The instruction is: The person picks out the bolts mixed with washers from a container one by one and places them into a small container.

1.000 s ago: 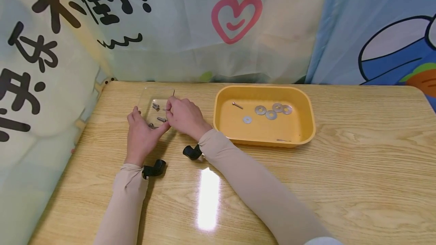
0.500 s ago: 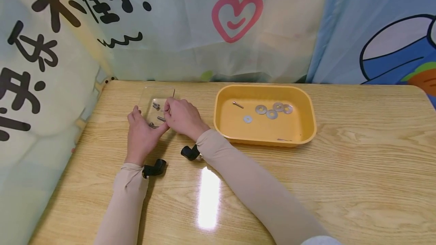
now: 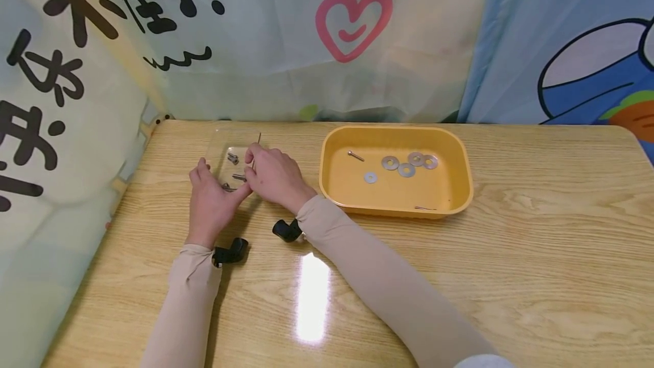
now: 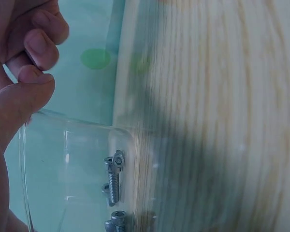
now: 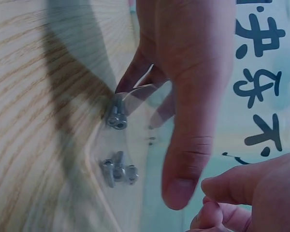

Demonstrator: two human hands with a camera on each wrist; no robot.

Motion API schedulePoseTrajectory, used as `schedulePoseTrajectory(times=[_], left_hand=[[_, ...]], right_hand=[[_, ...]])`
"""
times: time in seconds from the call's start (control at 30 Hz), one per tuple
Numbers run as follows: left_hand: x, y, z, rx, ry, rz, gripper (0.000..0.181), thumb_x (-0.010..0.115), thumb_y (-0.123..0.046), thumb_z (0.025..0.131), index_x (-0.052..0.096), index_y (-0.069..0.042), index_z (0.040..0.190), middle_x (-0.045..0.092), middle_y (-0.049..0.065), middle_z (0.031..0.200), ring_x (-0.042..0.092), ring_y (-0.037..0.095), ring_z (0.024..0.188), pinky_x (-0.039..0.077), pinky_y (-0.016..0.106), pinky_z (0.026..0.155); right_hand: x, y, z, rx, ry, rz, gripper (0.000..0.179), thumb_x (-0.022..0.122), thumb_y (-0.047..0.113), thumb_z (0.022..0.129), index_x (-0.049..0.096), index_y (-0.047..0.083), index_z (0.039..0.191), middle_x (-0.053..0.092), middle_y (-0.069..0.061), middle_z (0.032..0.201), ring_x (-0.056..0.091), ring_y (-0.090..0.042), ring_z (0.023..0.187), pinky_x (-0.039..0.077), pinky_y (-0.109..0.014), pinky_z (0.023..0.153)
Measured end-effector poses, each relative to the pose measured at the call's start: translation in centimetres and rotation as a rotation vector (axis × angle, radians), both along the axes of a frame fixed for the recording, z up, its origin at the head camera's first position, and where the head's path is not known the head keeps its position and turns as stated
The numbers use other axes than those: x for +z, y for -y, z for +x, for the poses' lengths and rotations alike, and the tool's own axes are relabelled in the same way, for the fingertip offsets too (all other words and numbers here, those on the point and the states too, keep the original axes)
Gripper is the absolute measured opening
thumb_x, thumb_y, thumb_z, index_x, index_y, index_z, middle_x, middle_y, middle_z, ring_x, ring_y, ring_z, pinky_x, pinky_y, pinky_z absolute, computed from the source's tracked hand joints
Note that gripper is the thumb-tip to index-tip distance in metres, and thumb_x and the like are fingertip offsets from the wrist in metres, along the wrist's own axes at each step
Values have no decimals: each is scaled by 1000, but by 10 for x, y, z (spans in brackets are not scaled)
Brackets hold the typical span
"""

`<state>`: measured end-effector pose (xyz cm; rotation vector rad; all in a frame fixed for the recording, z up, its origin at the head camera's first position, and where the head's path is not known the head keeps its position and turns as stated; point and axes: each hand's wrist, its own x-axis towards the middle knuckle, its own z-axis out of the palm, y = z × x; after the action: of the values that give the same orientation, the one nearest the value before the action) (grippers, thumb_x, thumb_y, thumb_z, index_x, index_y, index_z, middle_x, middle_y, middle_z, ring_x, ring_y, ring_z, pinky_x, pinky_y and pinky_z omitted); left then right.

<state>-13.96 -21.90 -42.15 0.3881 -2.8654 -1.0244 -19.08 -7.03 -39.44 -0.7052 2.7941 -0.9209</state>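
Note:
A clear plastic box stands at the back left of the table, with several steel socket-head screws on its floor. My left hand holds the box from its near side, fingers on the left wall and thumb toward the right. Over the right part of the box, my right hand pinches a thin metal pin between thumb and fingers. Much of that pin is hidden by the fingers. Another thin dark rod shows just beyond the knuckles. In the right wrist view, the fingertips meet close beside the left thumb.
To the right, a yellow tray holds one screw, several flat washers and a thin pin. A printed cloth hangs along the back and left table edges. Black wrist mounts stick out from both sleeves.
The pin in my right fingers has swung from pointing left to nearly upright, after a slight leftward shift of that hand. My left hand and the box stay put.

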Motion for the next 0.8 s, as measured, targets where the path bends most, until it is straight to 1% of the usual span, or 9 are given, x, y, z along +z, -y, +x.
schedulePoseTrajectory(times=[0.23,0.47,0.63,0.8], left_hand=[[0,0,0,-4,-8,-5,118,75,-55,83,9,11,155,30,35,145,51,51,116,42,58,100],[0,0,0,-1,2,-1,124,76,-61,81,8,11,155,29,34,146,52,50,115,43,57,101],[2,-1,2,-1,18,6,125,76,-62,80,7,10,156,28,33,148,50,50,119,41,57,103],[3,-2,2,-2,24,12,126,75,-65,80,7,9,157,28,32,149,49,50,120,40,57,103]], right_hand=[[8,-7,6,-25,-14,11,19,58,24,101,62,12,115,62,3,75,57,-16,63,43,-30,56],[17,-16,12,-29,-36,10,20,55,24,102,61,12,118,58,2,72,54,-15,58,41,-29,52],[24,-26,18,-30,-54,-20,20,54,22,102,61,11,118,58,2,66,51,-14,52,37,-28,48],[28,-35,24,-57,-88,-54,18,54,22,102,62,12,115,59,3,67,52,-15,53,39,-29,48]])
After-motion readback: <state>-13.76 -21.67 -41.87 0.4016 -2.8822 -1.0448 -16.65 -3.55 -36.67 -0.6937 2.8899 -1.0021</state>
